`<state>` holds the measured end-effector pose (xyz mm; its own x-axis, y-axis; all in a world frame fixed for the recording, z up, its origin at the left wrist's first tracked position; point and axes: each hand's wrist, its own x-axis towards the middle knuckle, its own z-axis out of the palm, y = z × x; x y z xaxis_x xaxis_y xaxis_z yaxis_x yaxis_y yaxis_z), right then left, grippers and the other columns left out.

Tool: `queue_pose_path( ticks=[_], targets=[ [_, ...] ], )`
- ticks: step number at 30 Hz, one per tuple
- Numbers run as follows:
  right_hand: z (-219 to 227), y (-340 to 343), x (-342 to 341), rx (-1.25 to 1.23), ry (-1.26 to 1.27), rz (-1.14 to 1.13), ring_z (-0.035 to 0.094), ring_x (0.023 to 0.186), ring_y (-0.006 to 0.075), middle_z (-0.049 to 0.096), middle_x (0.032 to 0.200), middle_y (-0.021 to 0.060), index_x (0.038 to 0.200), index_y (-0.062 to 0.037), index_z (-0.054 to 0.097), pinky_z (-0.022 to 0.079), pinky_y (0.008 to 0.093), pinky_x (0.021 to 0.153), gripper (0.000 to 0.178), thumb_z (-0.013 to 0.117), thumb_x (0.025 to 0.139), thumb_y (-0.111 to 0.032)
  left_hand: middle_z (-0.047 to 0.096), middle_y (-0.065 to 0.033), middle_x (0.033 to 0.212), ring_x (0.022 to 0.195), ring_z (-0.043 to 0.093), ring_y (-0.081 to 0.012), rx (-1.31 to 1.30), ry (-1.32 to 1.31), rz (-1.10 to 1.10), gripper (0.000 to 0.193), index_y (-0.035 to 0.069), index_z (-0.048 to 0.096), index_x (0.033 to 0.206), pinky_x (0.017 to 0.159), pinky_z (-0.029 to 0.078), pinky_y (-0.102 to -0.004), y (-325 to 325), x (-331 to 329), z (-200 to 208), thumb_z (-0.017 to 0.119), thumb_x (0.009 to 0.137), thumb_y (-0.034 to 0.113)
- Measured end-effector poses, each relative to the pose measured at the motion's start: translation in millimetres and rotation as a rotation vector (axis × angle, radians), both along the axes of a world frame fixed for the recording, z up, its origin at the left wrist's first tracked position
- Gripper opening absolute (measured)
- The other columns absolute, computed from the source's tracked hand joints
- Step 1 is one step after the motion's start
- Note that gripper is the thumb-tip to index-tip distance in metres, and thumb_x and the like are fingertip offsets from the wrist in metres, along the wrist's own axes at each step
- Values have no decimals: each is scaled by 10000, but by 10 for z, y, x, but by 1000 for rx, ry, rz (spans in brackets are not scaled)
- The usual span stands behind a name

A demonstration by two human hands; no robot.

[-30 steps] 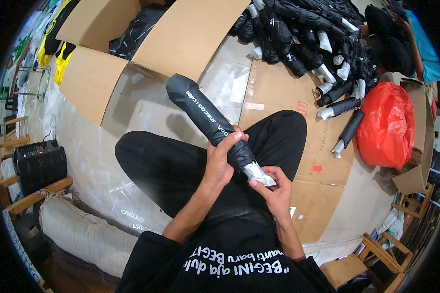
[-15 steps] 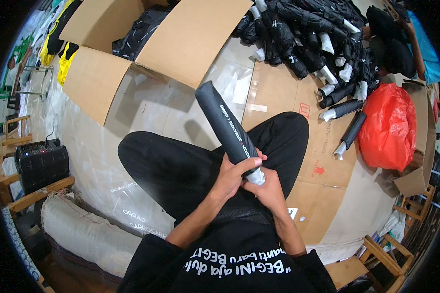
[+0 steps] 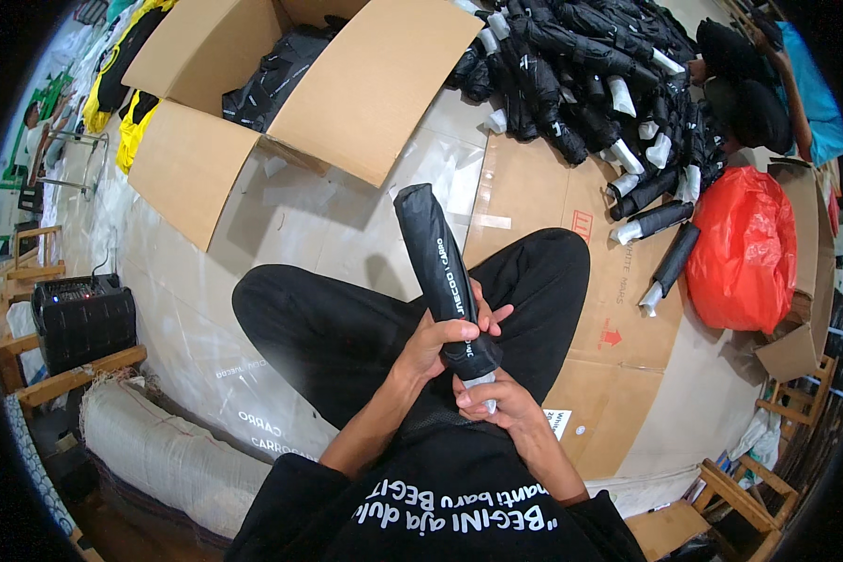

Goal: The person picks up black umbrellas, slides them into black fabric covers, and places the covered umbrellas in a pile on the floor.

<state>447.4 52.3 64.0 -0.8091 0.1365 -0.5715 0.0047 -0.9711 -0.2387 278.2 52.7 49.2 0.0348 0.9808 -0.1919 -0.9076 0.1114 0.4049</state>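
Left hand (image 3: 440,339) gripping sleeved black umbrella (image 3: 437,267), right hand (image 3: 490,393) clenched on its pale handle (image 3: 480,384), open floor sheeting (image 3: 300,225) ahead, cardboard box (image 3: 281,89) beyond

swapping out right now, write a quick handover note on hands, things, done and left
Left hand: closed round the folded black umbrella, near the sleeve's lower end.
Right hand: closed on the grey handle below it.
Umbrella is upright over the lap, its black sleeve covering all but the handle.
Done: sleeve on this one.
Left, likely: set it aside. Pile of folded umbrellas and open cardboard box lie ahead.
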Motion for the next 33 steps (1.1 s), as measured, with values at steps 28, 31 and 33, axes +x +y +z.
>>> queue_pose_path(
  ticks=[28,31,33],
  targets=[
    [-72,-11,15,-515,360,25,322,362,78,439,542,-7,806,-65,460,251,248,386,161,619,820,-87,551,-79,939,878,610,-188,-235,-167,235,579,93,415,1351,864,554,-377,83,-16,49,680,839,144],
    [-155,-27,77,-538,431,15,323,371,78,416,540,-16,846,-48,478,246,246,393,140,611,815,-78,578,-89,977,890,624,-193,-251,7,214,600,58,412,1358,840,552,-364,76,14,176,701,834,105],
    [-53,44,61,-218,98,41,452,427,97,510,584,35,923,-10,505,337,249,419,203,667,834,-95,602,-92,995,897,637,-192,-320,246,264,576,25,439,1327,834,550,-358,90,-5,302,718,825,71]
  ],
)
